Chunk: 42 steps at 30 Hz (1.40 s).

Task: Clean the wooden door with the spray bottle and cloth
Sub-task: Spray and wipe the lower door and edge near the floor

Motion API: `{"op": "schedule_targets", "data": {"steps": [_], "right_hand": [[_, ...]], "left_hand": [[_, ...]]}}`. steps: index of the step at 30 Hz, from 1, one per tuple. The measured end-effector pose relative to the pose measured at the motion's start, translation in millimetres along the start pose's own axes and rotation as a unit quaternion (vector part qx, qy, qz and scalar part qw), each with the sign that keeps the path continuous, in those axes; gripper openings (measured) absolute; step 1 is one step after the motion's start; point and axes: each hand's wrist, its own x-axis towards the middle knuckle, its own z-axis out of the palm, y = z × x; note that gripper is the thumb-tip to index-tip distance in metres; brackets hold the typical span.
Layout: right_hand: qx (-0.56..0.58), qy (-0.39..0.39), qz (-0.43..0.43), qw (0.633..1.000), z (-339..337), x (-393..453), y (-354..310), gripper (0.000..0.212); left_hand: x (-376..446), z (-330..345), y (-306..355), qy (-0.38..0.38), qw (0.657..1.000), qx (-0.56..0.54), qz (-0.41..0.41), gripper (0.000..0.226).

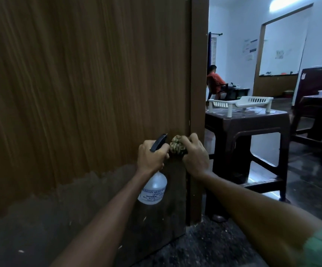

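Filling most of the view, the wooden door [83, 89] shows fine vertical brown grain above and a duller, scuffed band with pale flecks along its bottom. Near its right edge, the left hand [151, 158] grips the neck of a clear spray bottle [153, 189] with a black nozzle and printed label, its fingers curled round it. Just beside it, the right hand [195, 156] clutches a bunched tan cloth [177, 146] against the door.
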Motion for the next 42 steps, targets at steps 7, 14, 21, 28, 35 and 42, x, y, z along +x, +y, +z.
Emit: {"op": "schedule_targets", "data": {"steps": [7,14,21,28,35,42], "right_hand": [[0.038,0.061,-0.003,0.997,-16.0,32.0,-17.6,0.06],[-0.025,0.003,-0.041,0.999,3.0,0.3,0.5,0.063],[-0.121,-0.212,-0.142,0.959,26.2,-70.2,25.1,0.061],[-0.021,-0.076,-0.094,0.992,18.3,-36.3,18.4,0.06],[-0.143,-0.159,-0.207,0.955,32.7,-66.6,19.7,0.071],[-0.05,-0.124,-0.208,0.969,19.7,-36.1,-8.1,0.06]], "left_hand": [[-11.2,22.8,-28.2,0.017,0.997,0.069,-0.012,0.036],[-39.3,32.4,-64.9,0.017,0.987,0.122,-0.106,0.039],[-37.6,12.3,-77.0,0.038,0.992,0.122,-0.017,0.037],[-38.2,6.0,-80.9,0.053,0.994,0.088,0.033,0.036],[-43.1,-7.2,-86.2,0.053,0.987,0.129,0.082,0.037],[-63.2,-32.0,-100.7,0.029,0.987,0.124,0.097,0.04]]}}
